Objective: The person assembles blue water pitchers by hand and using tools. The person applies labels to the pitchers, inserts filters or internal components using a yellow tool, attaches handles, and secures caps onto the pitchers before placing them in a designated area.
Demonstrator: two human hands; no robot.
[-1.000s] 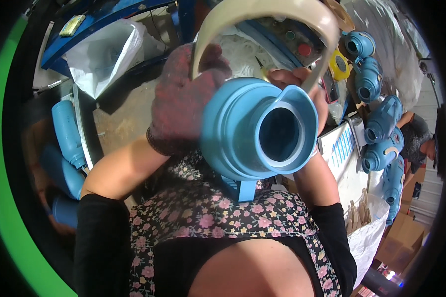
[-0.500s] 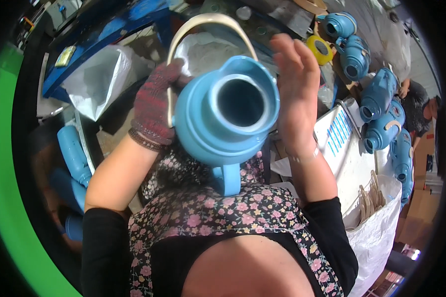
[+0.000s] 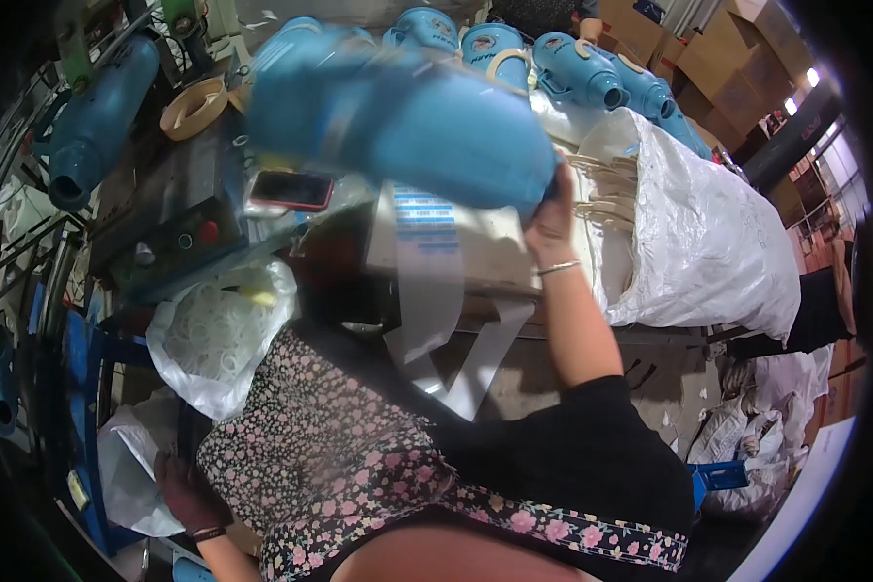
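Note:
A light-blue thermos jug [image 3: 427,145] is in my right hand [image 3: 551,225], which grips it at the rounded end on the right. The jug lies nearly sideways over the white-topped bench [image 3: 514,254], smeared by motion, so its far end is unclear. My left hand [image 3: 189,497], in a dark red knitted glove, hangs low at my left side beside a white plastic bag [image 3: 131,466]. Its fingers are too dark to make out. More blue thermos jugs [image 3: 572,73] lie or stand along the back of the bench.
An open white sack [image 3: 718,233] holding beige handles [image 3: 606,189] lies on the right. A bag of clear rings [image 3: 213,335] sits at the left. A phone [image 3: 291,190] and a tape roll [image 3: 194,109] lie near a dark machine box [image 3: 165,223]. Strips of blue labels [image 3: 425,218] hang over the bench edge.
My body has turned toward the bench on the right. The left hand has let go of the jug's handle and dropped low. My right hand, open before, now grips the jug, which has tipped sideways.

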